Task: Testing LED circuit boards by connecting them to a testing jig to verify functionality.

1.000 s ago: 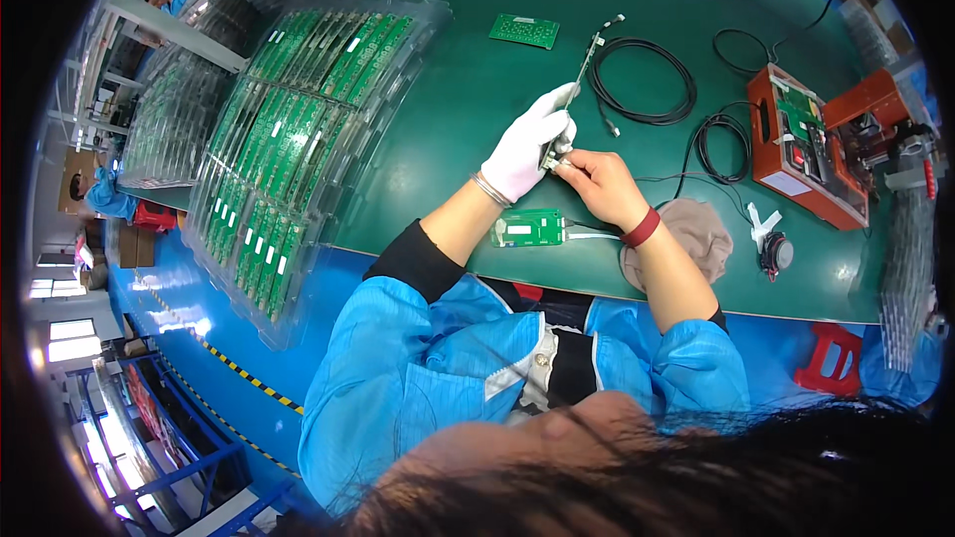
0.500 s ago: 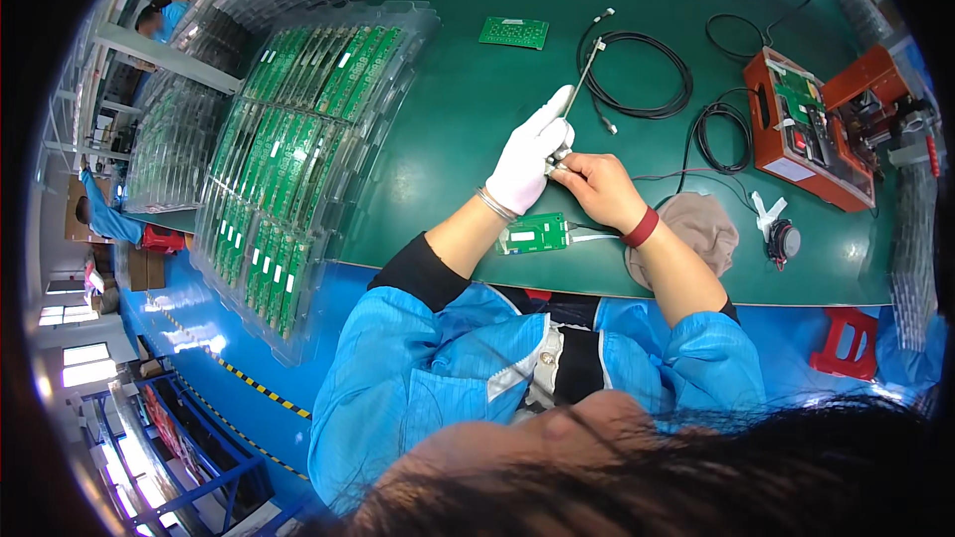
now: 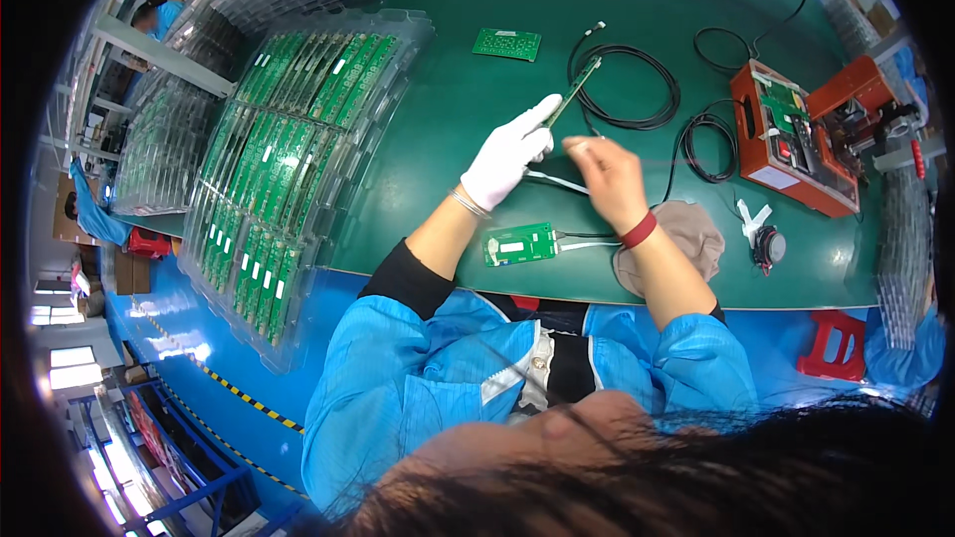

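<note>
My left hand (image 3: 505, 159), in a white glove, grips a narrow green circuit board (image 3: 577, 88) seen nearly edge-on, its far end pointing up and right. A white flat cable (image 3: 557, 181) runs from below the glove toward my right hand. My bare right hand (image 3: 609, 177), with a dark red band at its wrist, is just right of the glove and apart from it. Its fingers are drawn together; whatever they hold is too small to make out. Nearer me lies another green board (image 3: 521, 245) with a white label, black and white leads running from its right side.
Clear trays (image 3: 298, 139) packed with green boards stand at the left. A loose board (image 3: 506, 44) lies at the back. Coiled black cable (image 3: 637, 124), a beige cloth cap (image 3: 686, 244), a round black part (image 3: 768, 247) and an orange test fixture (image 3: 796, 144) occupy the right.
My right hand has come away from the left, moving slightly right. The white flat cable now shows between them. My left hand has shifted a little left with the board.
</note>
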{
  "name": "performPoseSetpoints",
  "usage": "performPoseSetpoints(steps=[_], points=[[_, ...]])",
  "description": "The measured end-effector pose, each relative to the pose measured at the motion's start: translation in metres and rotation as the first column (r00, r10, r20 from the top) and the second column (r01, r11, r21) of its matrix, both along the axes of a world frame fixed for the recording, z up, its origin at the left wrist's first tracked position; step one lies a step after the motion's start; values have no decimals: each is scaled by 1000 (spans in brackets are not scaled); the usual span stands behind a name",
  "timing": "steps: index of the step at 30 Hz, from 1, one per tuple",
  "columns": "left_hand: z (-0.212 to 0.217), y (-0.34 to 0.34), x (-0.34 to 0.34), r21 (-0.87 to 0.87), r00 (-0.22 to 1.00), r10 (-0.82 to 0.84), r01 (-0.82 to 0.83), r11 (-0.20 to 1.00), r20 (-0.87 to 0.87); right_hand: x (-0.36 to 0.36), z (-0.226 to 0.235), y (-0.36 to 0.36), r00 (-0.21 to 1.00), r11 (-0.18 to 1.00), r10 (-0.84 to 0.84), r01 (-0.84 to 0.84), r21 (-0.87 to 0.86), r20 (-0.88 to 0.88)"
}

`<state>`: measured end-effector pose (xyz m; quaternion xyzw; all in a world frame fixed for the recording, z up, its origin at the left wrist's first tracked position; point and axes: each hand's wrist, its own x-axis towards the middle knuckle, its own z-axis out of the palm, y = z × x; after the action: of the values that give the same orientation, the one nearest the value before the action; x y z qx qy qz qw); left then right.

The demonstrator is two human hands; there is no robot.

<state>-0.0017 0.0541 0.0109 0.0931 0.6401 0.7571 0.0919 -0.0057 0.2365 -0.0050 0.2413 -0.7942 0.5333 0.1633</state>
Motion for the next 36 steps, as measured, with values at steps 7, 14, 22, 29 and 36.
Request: performPoseSetpoints(steps=[7, 14, 22, 29, 36], points=[[6, -15, -6, -174, 980, -180, 193, 966, 85, -18, 3, 30, 904, 968, -33, 136, -213, 426], [-1, -14, -6, -215, 969, -231, 244, 946, 85, -22, -4, 42, 885, 864, 206, 35, -501, 417], [2, -11, -5, -253, 963, -240, 264, 931, 119, -20, -4, 38, 900, 933, 81, 83, -351, 428], [7, -20, -5, -404, 961, -272, 232, 885, -45, -24, -9, 47, 876, 983, 52, 40, -179, 480], [7, -24, -6, -514, 924, -350, 227, 827, -155, -24, -17, 48, 907, 981, 86, -4, -196, 413]])
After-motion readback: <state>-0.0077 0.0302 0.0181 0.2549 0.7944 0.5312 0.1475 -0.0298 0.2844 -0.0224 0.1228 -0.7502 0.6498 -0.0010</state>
